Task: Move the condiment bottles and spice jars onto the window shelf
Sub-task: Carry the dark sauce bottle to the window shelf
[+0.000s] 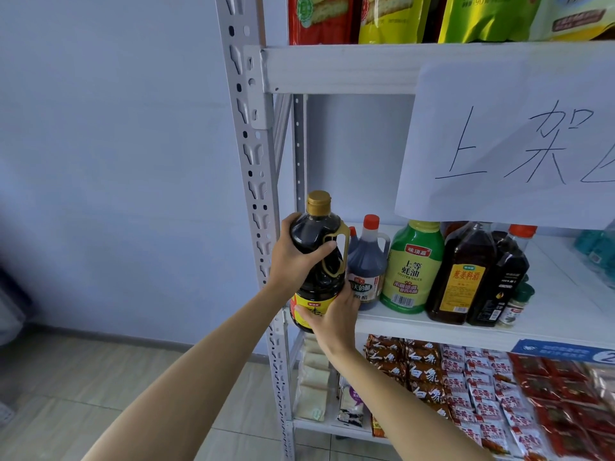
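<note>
While both hands are on the load, notes run outward from the grip.
Left fingers (327, 246): curled around the shoulder of the big dark soy-sauce bottle with gold cap and gold side handle (317, 261); index lies across the handle opening.
Left hand (296, 257): closed on the bottle's upper body, coming in from the bottle's left.
Right hand (331, 316): palm and fingers wrapped on the yellow label at the bottle's base, supporting from below and right; fingertips partly hidden behind the bottle.
Bottle position: upright, at the left front corner of the white middle shelf board (432, 322); base overlaps the front edge, can't tell if it's resting or still carried.
Right of the bottle: small dark vinegar jug with red cap (366, 264), just beside, possibly touching.
Further right of the bottle: green oyster-sauce squeeze bottle (411, 267), then amber cooking-wine bottle (461, 274).
Left of the bottle: grey perforated steel upright (253, 151), close.
Risk: base released half off the edge, it tips forward and falls.
Risk: pushing in hard knocks the vinegar jug into the row behind.
Risk: shoulder clips the upright and twists in the grip.
</note>
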